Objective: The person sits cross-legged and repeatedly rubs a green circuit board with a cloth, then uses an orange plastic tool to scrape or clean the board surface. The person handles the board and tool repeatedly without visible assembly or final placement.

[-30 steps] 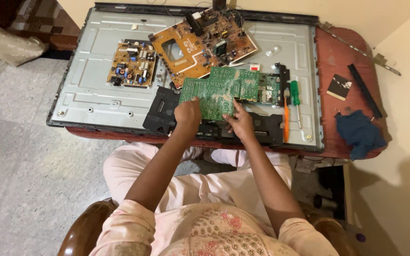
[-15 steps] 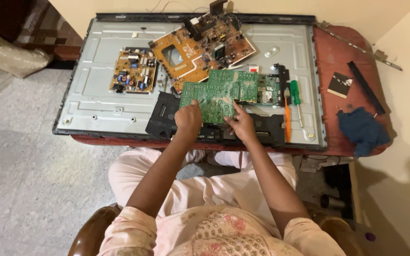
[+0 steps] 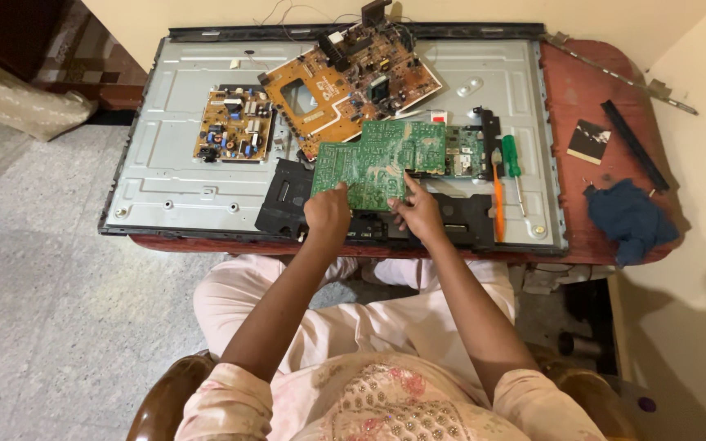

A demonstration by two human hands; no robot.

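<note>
Gripping the flat green circuit board [image 3: 377,163] with both hands' fingers clenched, left hand [image 3: 327,214] and right hand [image 3: 418,214], we risk snagging the orange-handled screwdriver [image 3: 498,192] beside it.

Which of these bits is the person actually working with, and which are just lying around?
In use: green circuit board, left hand, right hand.
Lying about: large orange circuit board, small power board, two screwdrivers, blue cloth.

Green circuit board [image 3: 377,163]; orange-brown boards [image 3: 345,86]; grey metal panel [image 3: 173,175]; red-brown table [image 3: 586,90]; blue cloth [image 3: 631,216].
</note>
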